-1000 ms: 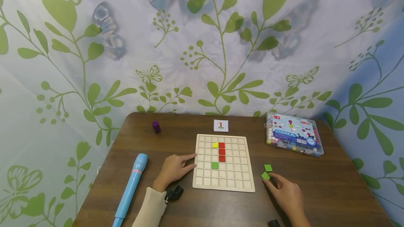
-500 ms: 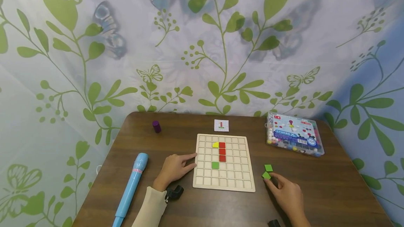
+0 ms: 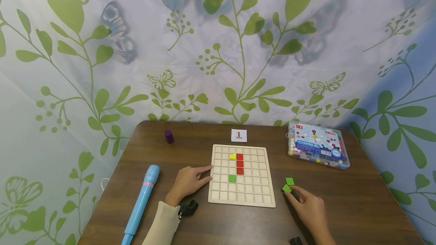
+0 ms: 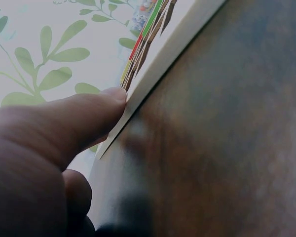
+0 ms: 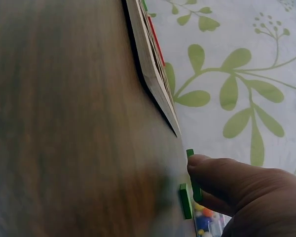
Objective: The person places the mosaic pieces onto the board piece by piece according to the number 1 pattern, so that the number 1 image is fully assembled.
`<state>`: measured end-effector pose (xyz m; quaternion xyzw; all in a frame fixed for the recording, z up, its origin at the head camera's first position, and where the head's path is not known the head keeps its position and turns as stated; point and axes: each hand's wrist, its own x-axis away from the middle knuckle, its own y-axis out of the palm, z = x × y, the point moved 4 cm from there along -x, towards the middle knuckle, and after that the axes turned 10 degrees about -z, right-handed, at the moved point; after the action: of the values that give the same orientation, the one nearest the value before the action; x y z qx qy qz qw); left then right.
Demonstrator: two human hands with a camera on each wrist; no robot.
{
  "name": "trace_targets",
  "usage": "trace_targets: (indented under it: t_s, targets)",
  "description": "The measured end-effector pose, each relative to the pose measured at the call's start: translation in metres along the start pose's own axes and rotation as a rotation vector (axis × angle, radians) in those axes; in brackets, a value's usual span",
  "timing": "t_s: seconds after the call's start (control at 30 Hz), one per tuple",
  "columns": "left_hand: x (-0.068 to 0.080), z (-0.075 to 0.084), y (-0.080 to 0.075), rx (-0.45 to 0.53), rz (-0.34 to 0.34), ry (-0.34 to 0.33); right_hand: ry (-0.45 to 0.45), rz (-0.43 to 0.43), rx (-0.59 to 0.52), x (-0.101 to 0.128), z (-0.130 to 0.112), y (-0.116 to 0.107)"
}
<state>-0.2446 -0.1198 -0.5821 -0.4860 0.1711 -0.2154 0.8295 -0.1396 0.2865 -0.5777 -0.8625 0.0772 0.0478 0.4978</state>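
In the head view a wooden grid board (image 3: pixel 242 203) lies mid-table. Its cells hold red square tiles (image 3: pixel 240 163), a yellow tile (image 3: pixel 232 156) with one slanted corner, and a green tile (image 3: pixel 232 178). My left hand (image 3: pixel 186 184) touches the board's left edge with extended thumb and index fingertips; the thumb meets the rim in the left wrist view. Right of the board, my right hand (image 3: pixel 309 206) pinches a green square tile (image 3: pixel 286 188) between thumb and finger. Another green tile (image 3: pixel 290 181) lies just beyond it. The right wrist view shows the pinched tile (image 5: pixel 190 153) partly behind the thumb.
A small card (image 3: pixel 239 135) printed with a coloured grid pattern lies behind the board. A clear box of colourful beads (image 3: pixel 318 144) stands back right. To the left are a blue microphone-shaped stick (image 3: pixel 139 203) and a purple cylinder (image 3: pixel 169 136). A leaf-patterned cloth (image 3: pixel 211 48) hangs behind.
The green tile in my right hand's pinch has turned slightly and shifted a little left. My left hand stays at the board's edge.
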Motion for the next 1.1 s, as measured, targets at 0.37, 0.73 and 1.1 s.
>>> trace_targets:
  t_s: [0.37,0.73,1.1]
  targets:
    - [0.001,-0.002,0.0,0.023,-0.004,0.013,-0.125,0.061,-0.02,-0.006,-0.012,-0.004]
    - [0.0,-0.002,-0.001,0.017,-0.008,0.014,-0.15,0.01,-0.043,-0.017,-0.027,0.001]
    - [0.001,0.0,0.0,0.018,-0.005,0.019,-0.246,-0.059,-0.06,-0.03,-0.055,0.017]
